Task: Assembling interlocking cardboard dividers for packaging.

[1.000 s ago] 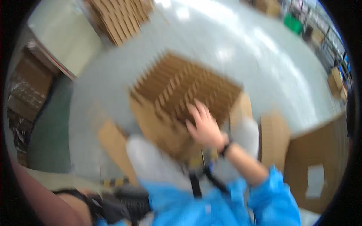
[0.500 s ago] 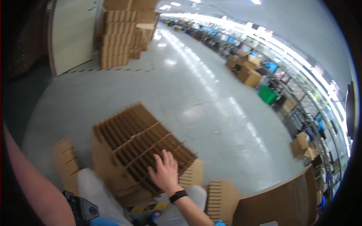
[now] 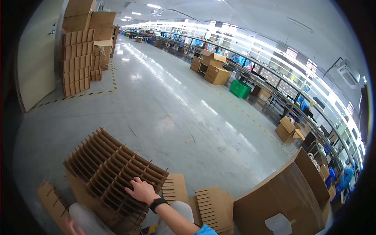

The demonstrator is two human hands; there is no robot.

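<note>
A cardboard divider grid [image 3: 117, 160], with many slotted strips crossed into narrow cells, stands in front of my legs. On its near right part rests my right hand [image 3: 143, 191], fingers apart and laid over the strip tops, with a black band at the wrist. My left hand [image 3: 73, 227] shows only in part at the lower edge, beside my left knee. Its fingers look apart, and nothing shows in them. Close to it lies a slotted cardboard strip [image 3: 55, 201]. More slotted cardboard pieces [image 3: 213, 205] lie to the right of my right knee.
A large open carton [image 3: 278, 199] stands at the lower right. Stacked divider grids [image 3: 77, 64] rise by a door [image 3: 39, 58] at the far left. Along the right run workbenches with people in blue, a green bin [image 3: 239, 89] and cartons [image 3: 216, 74]. Cardboard scraps [image 3: 190, 138] lie on the floor.
My view has tilted up and turned right. My left arm has swung down from the left side to the lower edge. My right hand stays on the divider grid.
</note>
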